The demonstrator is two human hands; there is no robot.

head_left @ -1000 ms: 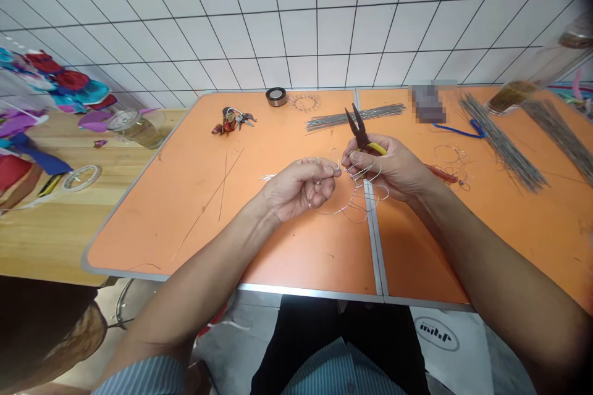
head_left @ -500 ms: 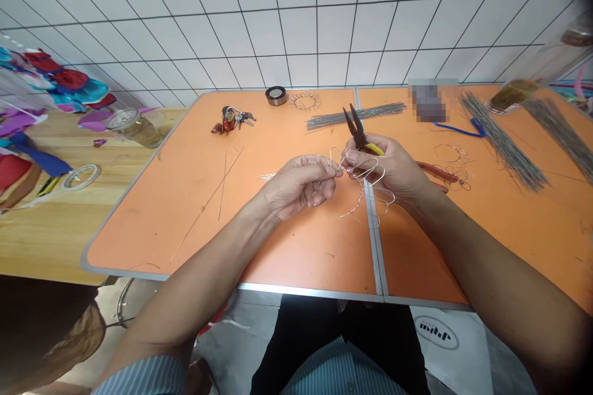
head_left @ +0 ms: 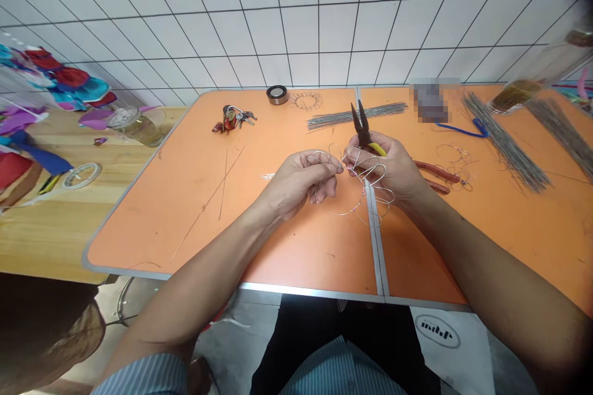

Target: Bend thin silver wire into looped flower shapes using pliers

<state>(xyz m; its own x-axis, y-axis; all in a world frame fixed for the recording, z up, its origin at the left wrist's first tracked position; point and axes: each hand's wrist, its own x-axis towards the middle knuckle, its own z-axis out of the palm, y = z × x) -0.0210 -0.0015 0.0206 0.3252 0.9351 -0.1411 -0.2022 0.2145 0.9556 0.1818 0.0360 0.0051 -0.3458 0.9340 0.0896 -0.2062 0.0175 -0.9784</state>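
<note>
Beyond the left edge of the orange table [head_left: 185, 136], a white ring [head_left: 82, 176] and a lidded jar [head_left: 136, 126] are seen on a wooden surface [head_left: 41, 241]. Onto the orange top now: two thin wires [head_left: 204, 210] are crossed towards the left edge, and a bunch of keys [head_left: 238, 117] is found near the far left corner. Along the far edge, a roll of tape [head_left: 277, 95] is set just beside a wire ring [head_left: 306, 100].

And here, mid-table, the looped wire [head_left: 361, 196] is held up between both hands, its end pinched by the thumb and fingers of the left hand [head_left: 308, 179], pressed together. By the closed right hand [head_left: 389, 163], the loops are gripped along with yellow-handled pliers [head_left: 362, 129], tips pointed at the far edge, jaws parted. Behind them a wire bundle [head_left: 384, 111] is laid.

Right of that hand, a red-handled tool [head_left: 438, 176] is partly hidden; further on, a blue cord [head_left: 463, 129] is stretched to a larger bundle [head_left: 504, 142].
</note>
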